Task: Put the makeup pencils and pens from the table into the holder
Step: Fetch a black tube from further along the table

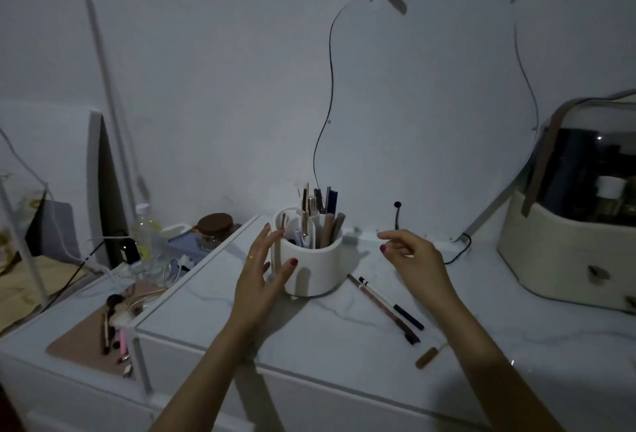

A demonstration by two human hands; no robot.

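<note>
Two pencils (385,306) flat on bench (344,338) just R of white holder (311,268), long axes running diagonal from holder toward near-right, below and nearer R hand (411,254), grip loose, empty; L hand (261,266) spread, empty, beside holder wall.

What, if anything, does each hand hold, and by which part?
Nothing is held. The left hand is open beside the holder; the right hand hangs loosely curled, holding nothing.

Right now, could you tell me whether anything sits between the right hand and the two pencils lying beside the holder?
Nothing visible does: the right hand hovers open above bare tabletop, and the two pencils lie uncovered just right of the holder.
</note>
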